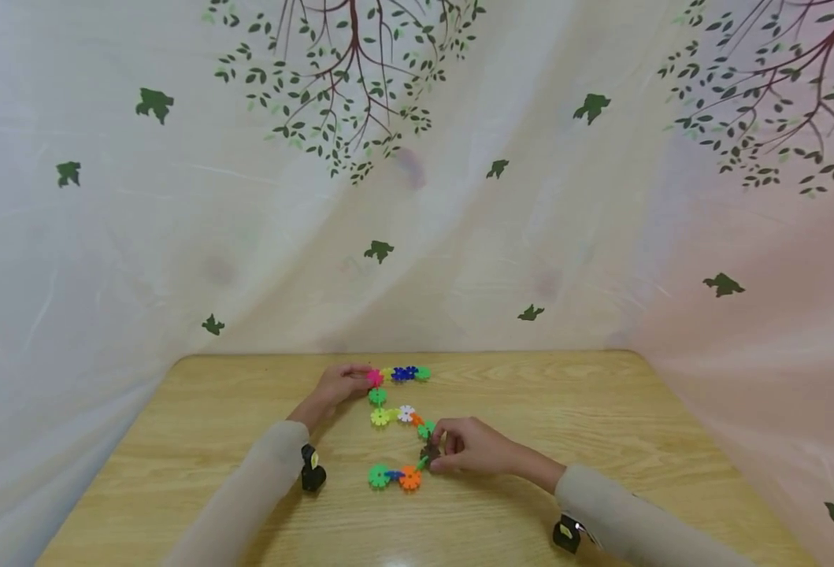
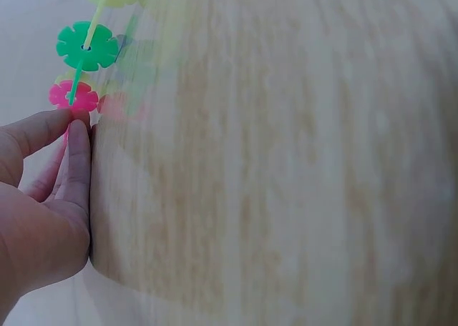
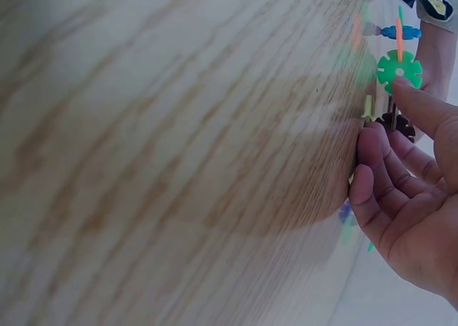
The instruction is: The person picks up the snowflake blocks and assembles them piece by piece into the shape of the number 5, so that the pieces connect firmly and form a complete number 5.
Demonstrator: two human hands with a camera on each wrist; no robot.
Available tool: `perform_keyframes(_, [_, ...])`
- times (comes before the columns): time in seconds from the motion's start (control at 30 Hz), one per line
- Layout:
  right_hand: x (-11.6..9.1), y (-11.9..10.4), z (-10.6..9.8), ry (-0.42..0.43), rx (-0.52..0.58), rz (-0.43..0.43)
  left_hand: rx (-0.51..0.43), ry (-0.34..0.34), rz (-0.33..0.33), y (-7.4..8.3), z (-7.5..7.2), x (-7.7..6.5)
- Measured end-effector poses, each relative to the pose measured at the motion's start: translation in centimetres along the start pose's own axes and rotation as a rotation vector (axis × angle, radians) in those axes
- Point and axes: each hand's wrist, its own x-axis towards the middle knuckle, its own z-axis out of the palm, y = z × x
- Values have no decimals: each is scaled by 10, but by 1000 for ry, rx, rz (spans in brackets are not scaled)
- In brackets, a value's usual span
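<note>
A chain of flower-shaped plastic interlocking discs lies on the wooden table, curving in an S-like line. My left hand (image 1: 339,384) is at its far left corner and pinches the pink disc (image 2: 71,96) between thumb and finger. Just below that sits a green disc (image 2: 87,46), joined edge-on to the pink one. On the chain's right-hand curve, my right hand (image 1: 476,447) holds the dark brown disc (image 1: 430,453) with curled fingers. One fingertip touches the neighbouring green disc (image 3: 399,71). The right fingers partly cover the brown disc.
The chain's near end has an orange disc (image 1: 410,478) and a green end disc (image 1: 379,476); its far end has blue discs (image 1: 404,373). Black wrist devices (image 1: 312,469) sit at both cuffs. Behind the table (image 1: 551,386) hangs a pale cloth (image 1: 282,197) with leaf prints.
</note>
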Motion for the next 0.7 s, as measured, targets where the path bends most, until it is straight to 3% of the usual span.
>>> perform_keyframes(0.7, [1, -4, -5, -21, 40, 26, -54, -70, 22, 3, -8, -6])
